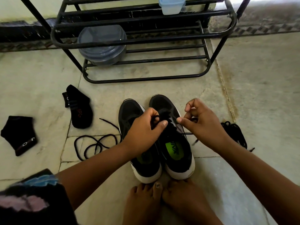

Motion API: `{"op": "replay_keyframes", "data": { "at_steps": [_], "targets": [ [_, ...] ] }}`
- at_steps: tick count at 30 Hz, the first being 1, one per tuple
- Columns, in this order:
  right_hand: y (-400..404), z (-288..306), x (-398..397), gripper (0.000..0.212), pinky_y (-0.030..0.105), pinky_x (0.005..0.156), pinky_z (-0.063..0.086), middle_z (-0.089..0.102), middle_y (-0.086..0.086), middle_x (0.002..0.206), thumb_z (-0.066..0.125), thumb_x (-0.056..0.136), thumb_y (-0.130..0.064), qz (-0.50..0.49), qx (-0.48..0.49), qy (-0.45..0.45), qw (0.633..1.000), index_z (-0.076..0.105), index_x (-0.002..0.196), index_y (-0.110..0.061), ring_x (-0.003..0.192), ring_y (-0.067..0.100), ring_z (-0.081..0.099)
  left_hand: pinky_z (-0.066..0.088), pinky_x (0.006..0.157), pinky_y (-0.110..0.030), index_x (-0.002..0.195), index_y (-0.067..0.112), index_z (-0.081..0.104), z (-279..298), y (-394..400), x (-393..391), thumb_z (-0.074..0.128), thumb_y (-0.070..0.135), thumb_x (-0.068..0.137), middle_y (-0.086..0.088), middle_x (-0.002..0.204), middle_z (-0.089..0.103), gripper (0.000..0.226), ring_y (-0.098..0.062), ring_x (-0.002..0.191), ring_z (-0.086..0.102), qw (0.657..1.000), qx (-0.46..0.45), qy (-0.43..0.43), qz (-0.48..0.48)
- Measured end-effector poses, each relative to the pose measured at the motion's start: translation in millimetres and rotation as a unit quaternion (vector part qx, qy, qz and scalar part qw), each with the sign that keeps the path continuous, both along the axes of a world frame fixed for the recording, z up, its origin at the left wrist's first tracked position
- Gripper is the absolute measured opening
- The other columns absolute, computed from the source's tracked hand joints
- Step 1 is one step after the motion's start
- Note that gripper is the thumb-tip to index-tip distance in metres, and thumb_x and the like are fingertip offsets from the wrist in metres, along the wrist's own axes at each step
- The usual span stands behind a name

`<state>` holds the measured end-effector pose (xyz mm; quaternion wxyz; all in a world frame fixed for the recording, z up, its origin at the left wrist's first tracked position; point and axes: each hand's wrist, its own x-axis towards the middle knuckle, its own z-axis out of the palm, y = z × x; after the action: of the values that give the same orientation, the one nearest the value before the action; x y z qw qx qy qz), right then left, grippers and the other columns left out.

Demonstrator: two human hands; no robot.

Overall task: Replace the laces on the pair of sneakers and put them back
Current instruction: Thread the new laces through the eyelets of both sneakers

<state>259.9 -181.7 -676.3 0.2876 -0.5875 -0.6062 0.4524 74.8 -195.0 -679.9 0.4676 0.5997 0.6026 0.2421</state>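
Observation:
Two black sneakers with white soles stand side by side on the floor, toes pointing away from me: the left sneaker (129, 114) and the right sneaker (177, 156) with a green insole. My left hand (144, 130) pinches a black lace over the right sneaker's eyelets. My right hand (203, 122) pinches the other end of that lace, which trails off to the right. A loose black lace (95, 145) lies coiled on the floor left of the shoes. Another bundle of black laces (235, 133) lies to the right, partly behind my right wrist.
A black metal shoe rack (146, 41) stands ahead, holding a grey lidded tub (102, 46) and a pale blue box (171, 4). Two black socks lie on the floor at left, one sock (79, 108) nearer the shoes and one sock (19, 135) farther out. My bare feet (162, 202) touch the sneakers' heels.

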Motion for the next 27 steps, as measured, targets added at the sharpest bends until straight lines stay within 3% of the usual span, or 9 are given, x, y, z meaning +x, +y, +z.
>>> {"op": "replay_keyframes", "data": {
  "at_steps": [2,5,11,14,18,20,22,25,27],
  "targets": [
    [2.3,4.8,4.5,0.015,0.014,0.065,0.046,0.065,-0.004,0.081,0.067,0.086,-0.022,0.096,0.028,-0.148,0.984,0.055,0.096,-0.021,0.068,-0.002,0.057,0.042,0.060,-0.012,0.102,0.024,0.046,2.5,2.0,-2.8,0.062,0.025,0.089,0.010,0.079,0.056,0.020,-0.001,0.064,0.053,0.991,0.052,0.098,-0.081],
    [2.7,5.8,7.6,0.016,0.031,0.082,0.050,0.067,-0.004,0.101,0.062,0.090,-0.028,0.202,0.045,-0.328,0.922,0.067,0.104,-0.026,0.095,0.012,0.057,0.046,0.072,-0.022,0.110,0.025,0.056,3.1,4.5,-7.1,0.055,0.031,0.093,0.011,0.097,0.057,0.018,-0.005,0.085,0.055,0.941,0.097,0.264,-0.186],
    [0.7,7.3,12.1,0.020,0.028,0.087,0.037,0.067,-0.013,0.101,0.052,0.095,-0.028,0.263,0.115,-0.414,0.864,0.068,0.106,-0.033,0.101,0.011,0.044,0.033,0.090,-0.032,0.114,0.034,0.056,7.0,9.3,-8.2,0.039,0.032,0.100,0.011,0.114,0.055,0.022,-0.015,0.109,0.043,0.865,0.160,0.402,-0.254],
    [4.5,5.9,16.2,0.018,0.030,0.094,0.025,0.065,-0.015,0.099,0.052,0.095,-0.030,0.273,0.103,-0.435,0.852,0.068,0.101,-0.034,0.107,0.009,0.042,0.027,0.099,-0.037,0.109,0.036,0.055,5.0,7.6,-8.7,0.041,0.028,0.099,0.010,0.116,0.049,0.019,-0.015,0.115,0.041,0.878,0.116,0.404,-0.231],
    [9.2,12.3,15.7,0.015,0.025,0.087,0.039,0.067,-0.011,0.090,0.057,0.092,-0.029,0.253,-0.024,-0.263,0.931,0.066,0.080,-0.027,0.094,0.006,0.056,0.038,0.097,-0.034,0.093,0.030,0.055,7.8,9.5,-5.3,0.041,0.024,0.099,0.007,0.106,0.049,0.017,-0.012,0.102,0.049,0.955,-0.009,0.228,-0.192],
    [6.7,9.2,15.9,0.019,0.026,0.082,0.046,0.066,-0.010,0.083,0.060,0.091,-0.028,0.209,-0.042,-0.158,0.964,0.063,0.072,-0.025,0.085,0.005,0.061,0.041,0.091,-0.027,0.086,0.026,0.057,10.3,8.4,-5.4,0.040,0.023,0.100,0.007,0.099,0.051,0.022,-0.012,0.096,0.052,0.971,-0.040,0.155,-0.178],
    [1.4,0.5,14.0,0.023,0.028,0.079,0.047,0.063,-0.003,0.078,0.062,0.089,-0.022,0.132,-0.050,-0.026,0.990,0.063,0.069,-0.011,0.078,0.011,0.061,0.046,0.089,-0.033,0.088,0.020,0.062,8.2,5.9,-6.3,0.040,0.025,0.101,-0.001,0.097,0.059,0.026,-0.020,0.092,0.057,0.986,-0.048,0.081,-0.137],
    [-7.3,-12.9,1.9,0.033,0.023,0.073,0.046,0.062,0.008,0.074,0.062,0.088,-0.015,0.008,-0.067,0.196,0.978,0.058,0.065,0.009,0.072,0.016,0.057,0.050,0.087,-0.043,0.101,0.012,0.067,3.4,0.5,-0.9,0.038,0.030,0.100,-0.019,0.097,0.065,0.034,-0.032,0.089,0.061,0.996,-0.068,-0.025,-0.046],
    [-10.2,-18.0,-6.9,0.031,0.018,0.070,0.048,0.067,0.004,0.073,0.056,0.092,-0.009,-0.052,-0.102,0.311,0.943,0.057,0.074,0.016,0.074,0.011,0.062,0.052,0.086,-0.029,0.101,0.009,0.067,-0.1,-1.8,8.7,0.037,0.028,0.101,-0.007,0.098,0.071,0.036,-0.015,0.094,0.065,0.989,-0.104,-0.102,0.021]
  ]
}}
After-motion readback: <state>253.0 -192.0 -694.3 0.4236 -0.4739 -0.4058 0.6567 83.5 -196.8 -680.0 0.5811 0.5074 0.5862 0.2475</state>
